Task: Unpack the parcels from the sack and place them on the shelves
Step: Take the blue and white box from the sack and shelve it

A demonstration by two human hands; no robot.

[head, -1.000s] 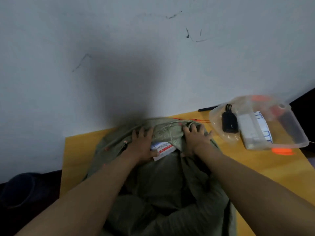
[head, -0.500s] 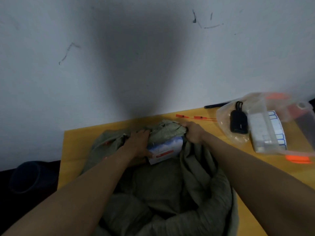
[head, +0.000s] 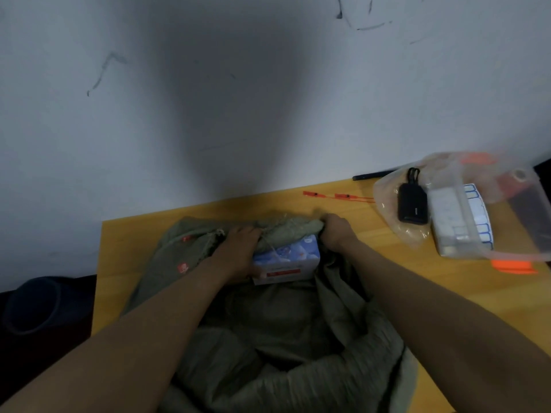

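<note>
An olive-green cloth sack [head: 268,338] lies on the yellow wooden table [head: 343,210], its mouth toward the wall. A white and blue parcel box [head: 287,259] with a red stripe sticks out of the sack's mouth. My left hand [head: 238,251] grips the parcel's left end, partly under the cloth. My right hand [head: 335,231] bunches the sack's rim just right of the parcel and holds it back. The rest of the sack's contents are hidden by the cloth.
A clear plastic bag [head: 465,204] at the right holds a black device [head: 413,204], a white label box and orange items. Red seal ties [head: 337,195] and a black pen [head: 372,175] lie near the wall. A dark bin [head: 32,305] stands on the floor to the left.
The sack's rim has been pulled back toward the wall and the parcel has come further out, showing its blue top. My right hand went from flat on the cloth to gripping it.
</note>
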